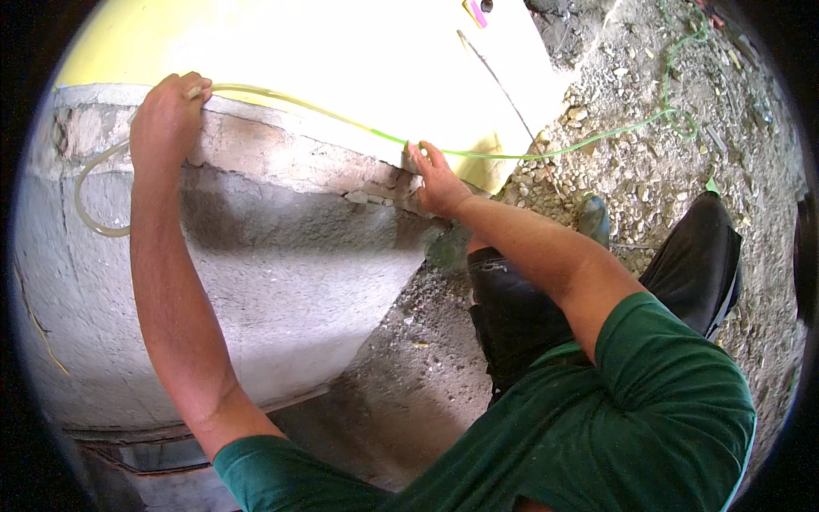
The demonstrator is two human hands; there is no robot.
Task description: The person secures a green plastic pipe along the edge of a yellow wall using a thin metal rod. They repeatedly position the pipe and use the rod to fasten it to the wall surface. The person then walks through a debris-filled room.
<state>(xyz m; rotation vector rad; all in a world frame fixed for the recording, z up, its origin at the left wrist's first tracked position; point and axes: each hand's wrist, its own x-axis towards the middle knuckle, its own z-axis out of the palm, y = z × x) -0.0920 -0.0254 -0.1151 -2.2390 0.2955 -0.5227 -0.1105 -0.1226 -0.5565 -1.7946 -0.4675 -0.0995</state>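
My left hand point(171, 119) is closed around a thin flexible hose point(294, 101) at the top edge of a wall point(264, 145). From that fist a pale loop of the hose hangs down to the left against the rough grey face. Between my hands the hose runs along the edge, pale and see-through at first, then bright green. My right hand point(444, 183) pinches the green stretch between thumb and fingers at the wall's right end. Beyond it the green length trails off over the ground to the right.
Bright yellow-white surface point(341, 51) lies past the wall edge, with a thin dark rod point(495, 72) and a small pink object point(475, 13) on it. Gravelly ground point(631, 179) spreads right. My legs and a boot point(593, 219) are below my right arm.
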